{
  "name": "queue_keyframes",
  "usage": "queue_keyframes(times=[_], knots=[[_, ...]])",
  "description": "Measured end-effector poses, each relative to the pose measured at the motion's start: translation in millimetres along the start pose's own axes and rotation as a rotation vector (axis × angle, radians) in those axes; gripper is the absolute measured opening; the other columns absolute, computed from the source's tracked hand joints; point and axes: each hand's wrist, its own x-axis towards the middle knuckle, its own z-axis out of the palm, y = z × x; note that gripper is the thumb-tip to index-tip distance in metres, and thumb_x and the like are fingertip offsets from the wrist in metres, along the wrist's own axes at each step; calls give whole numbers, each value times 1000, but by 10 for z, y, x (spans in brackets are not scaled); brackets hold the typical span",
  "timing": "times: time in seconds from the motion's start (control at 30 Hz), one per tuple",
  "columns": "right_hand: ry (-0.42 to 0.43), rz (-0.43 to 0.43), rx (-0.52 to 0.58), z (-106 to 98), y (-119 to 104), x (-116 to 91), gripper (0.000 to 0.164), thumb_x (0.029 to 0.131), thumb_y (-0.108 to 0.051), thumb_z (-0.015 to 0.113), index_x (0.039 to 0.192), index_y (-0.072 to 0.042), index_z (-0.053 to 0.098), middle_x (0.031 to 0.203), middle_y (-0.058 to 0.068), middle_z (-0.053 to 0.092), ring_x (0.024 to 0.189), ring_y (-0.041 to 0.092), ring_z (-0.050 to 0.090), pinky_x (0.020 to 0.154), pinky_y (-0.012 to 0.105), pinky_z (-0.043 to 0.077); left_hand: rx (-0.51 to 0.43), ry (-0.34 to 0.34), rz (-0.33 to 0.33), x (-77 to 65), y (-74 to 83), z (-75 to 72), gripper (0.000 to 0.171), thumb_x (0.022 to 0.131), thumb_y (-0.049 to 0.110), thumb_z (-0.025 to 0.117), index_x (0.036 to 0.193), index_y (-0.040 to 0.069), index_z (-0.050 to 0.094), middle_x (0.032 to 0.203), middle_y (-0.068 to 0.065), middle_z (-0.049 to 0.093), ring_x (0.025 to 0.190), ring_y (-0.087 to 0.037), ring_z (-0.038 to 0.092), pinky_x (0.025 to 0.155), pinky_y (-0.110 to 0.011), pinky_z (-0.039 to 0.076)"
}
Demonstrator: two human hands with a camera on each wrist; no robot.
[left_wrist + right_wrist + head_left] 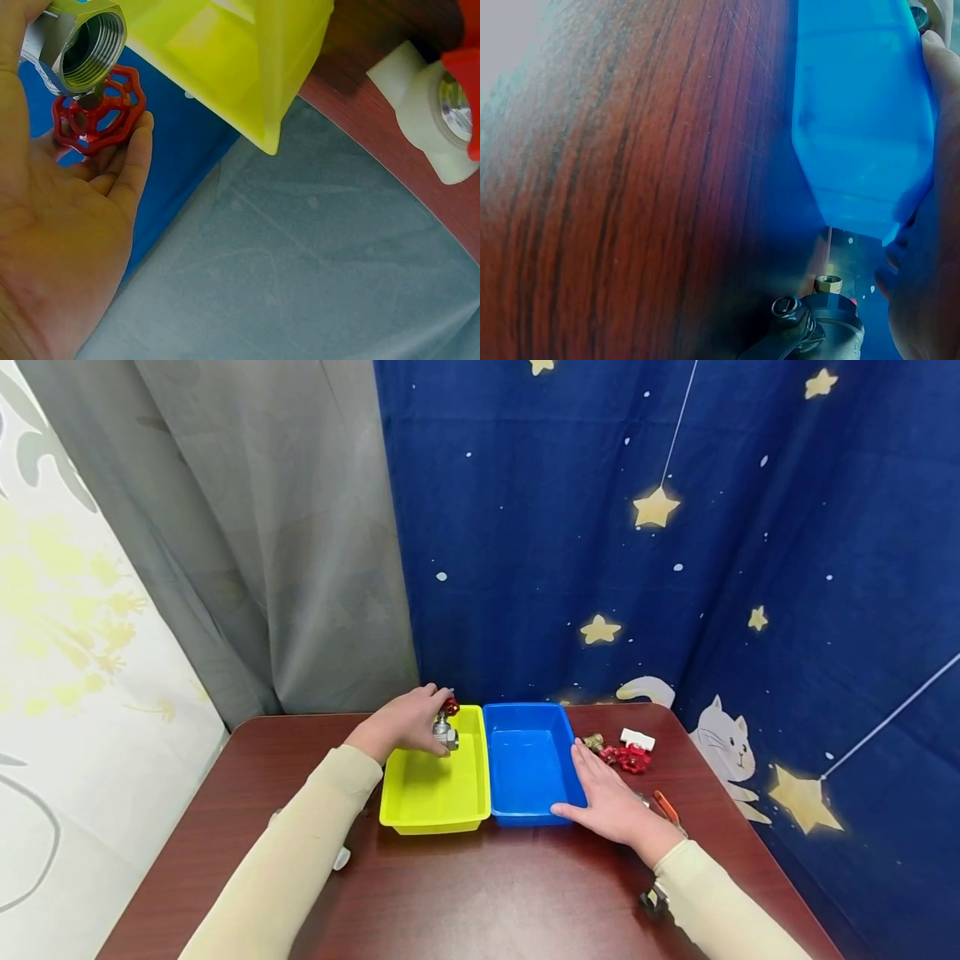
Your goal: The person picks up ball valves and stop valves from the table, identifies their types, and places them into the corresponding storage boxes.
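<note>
Directions are taken with 12 o'clock at the table's far edge. The left hand holds a metal gate valve, its fingers and thumb curled about the body and the red handwheel. The valve is over the yellow tray, in its far part; clearance above the floor cannot be established. Its long axis, handwheel through stem to body, runs about 1 to 7 o'clock, handwheel at the 1 o'clock end; the hexagonal threaded end points to about 3 o'clock, its bore open to the left wrist view. The right hand lies at the 3 o'clock side of the blue tray, touching it, fingers straight and close together, thumb spread wide. Progress, as judged: the valve is picked up but not released. Left outside the trays, at about 2 o'clock from the right hand, are red-wheeled valves and a white plastic fitting, with a brass fitting near 11 o'clock. An orange lever handle lies beside the right wrist; a white valve also remains on the table.
</note>
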Motion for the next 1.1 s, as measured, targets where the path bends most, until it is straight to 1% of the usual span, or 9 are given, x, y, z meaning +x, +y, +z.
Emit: queue_keyframes(times=[0.07,0.23,0.5,0.6,0.73,0.97,1.1], knots=[[2,-2,4,-3,-1,-1,117,99,-73,67,176,-2,15,184,18,14,166,48,20,126,73,25,-5,-7,-6,17,25,-3,108,78,53,98,164,12,46,140,-11,59,116,-27,60,106,-46,57],[3,-4,8,-10,-14,-4,116,100,-72,68,176,-1,16,184,18,14,166,49,20,125,74,25,-16,-26,-15,56,71,-8,100,79,50,99,158,15,49,133,-8,59,113,-26,59,103,-44,57],[-6,4,0,-7,-11,5,115,100,-67,70,177,-2,14,184,18,14,166,49,20,125,74,24,-7,-46,4,118,114,-8,96,79,53,99,153,16,52,130,-6,60,112,-25,59,105,-42,56],[-4,3,6,-12,-13,4,115,100,-68,70,177,-2,15,184,18,14,166,48,20,126,73,24,-8,-55,10,144,115,12,95,79,53,99,153,16,52,130,-6,60,112,-25,59,105,-42,56],[-8,-2,5,-14,-13,0,116,100,-71,68,176,-1,15,184,19,14,166,49,19,126,74,24,-3,-64,1,178,115,44,97,80,53,99,155,15,50,133,-6,60,114,-25,58,107,-43,55],[-16,9,7,-9,-4,6,114,100,-66,72,177,-4,14,185,16,12,167,45,17,127,72,24,-17,-67,-23,231,126,72,97,80,49,100,156,15,48,134,-6,59,115,-24,58,107,-43,56],[-15,5,7,-11,-6,6,115,100,-68,71,177,-4,14,185,16,12,167,46,18,126,72,24,-22,-65,-28,244,139,78,98,81,48,100,157,14,47,135,-7,59,116,-26,58,108,-44,55]])
